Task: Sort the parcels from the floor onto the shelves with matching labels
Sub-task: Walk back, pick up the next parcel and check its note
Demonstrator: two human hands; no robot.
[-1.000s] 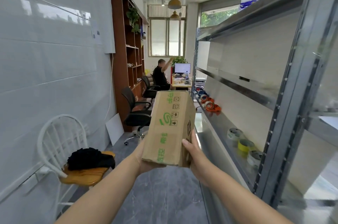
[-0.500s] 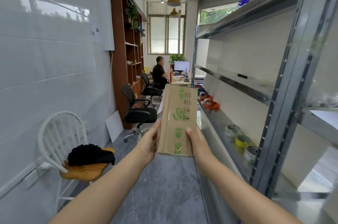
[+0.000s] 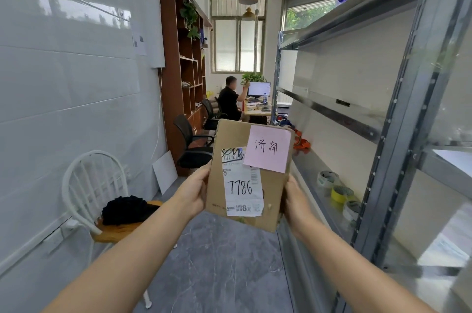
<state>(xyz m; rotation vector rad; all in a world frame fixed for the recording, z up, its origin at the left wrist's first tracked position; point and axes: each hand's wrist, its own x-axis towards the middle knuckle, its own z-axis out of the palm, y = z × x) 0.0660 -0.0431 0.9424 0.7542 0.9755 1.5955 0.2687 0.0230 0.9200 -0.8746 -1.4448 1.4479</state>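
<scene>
A brown cardboard parcel [image 3: 274, 190] is held upright in front of me at chest height. Its facing side carries a pink note [image 3: 268, 148] with handwritten characters and a white shipping label [image 3: 242, 186] marked 7786. My left hand [image 3: 192, 191] grips the parcel's left edge and my right hand [image 3: 293, 204] grips its right edge. The grey metal shelving [image 3: 398, 118] stands along my right, its nearest upright post close to my right forearm.
Tape rolls [image 3: 338, 193] and orange tape dispensers [image 3: 301, 142] lie on the lower shelf. A white chair [image 3: 84, 185] with black cloth [image 3: 127, 209] stands at the left wall. Office chairs [image 3: 189, 144] and a seated person [image 3: 229, 100] are down the aisle.
The parcel has been turned in my hands: the printed green-logo side faced me before, and now the side with the pink note and shipping label faces me.
</scene>
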